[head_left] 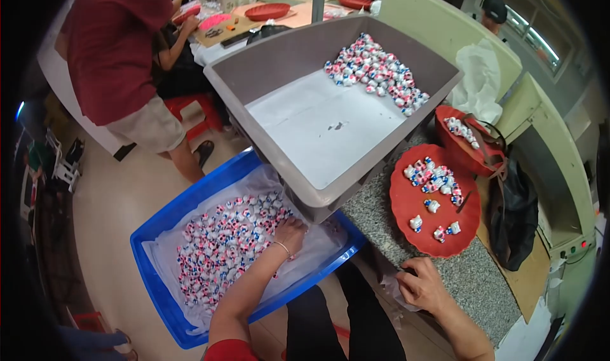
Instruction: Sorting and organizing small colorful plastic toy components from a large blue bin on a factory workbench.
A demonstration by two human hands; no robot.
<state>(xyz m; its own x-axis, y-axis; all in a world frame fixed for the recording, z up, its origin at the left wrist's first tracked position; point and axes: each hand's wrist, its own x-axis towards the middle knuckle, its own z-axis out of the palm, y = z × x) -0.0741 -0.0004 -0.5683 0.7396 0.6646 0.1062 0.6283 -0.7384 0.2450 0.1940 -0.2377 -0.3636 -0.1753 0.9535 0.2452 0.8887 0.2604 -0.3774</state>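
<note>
My left hand [291,236] reaches into a blue plastic bin [159,300] lined with white sheeting, at the right edge of a heap of small figurines [225,250]. These are white with pink and blue paint. Its fingers point down and are partly hidden, so any held piece cannot be made out. My right hand [421,285] rests by the near edge of a speckled stone counter [483,285], fingers loosely bent and apart, with no object visible in them. Just beyond it lies a red scalloped tray [406,218] bearing several similar figurines [435,177].
A large grey tub [254,81], with figurines [375,72] in its far right corner, stands above the bin. A second red tray [486,161] and a black bag [515,215] lie to the right. At far left stands a person in a maroon shirt [114,49], near a worktable [298,19].
</note>
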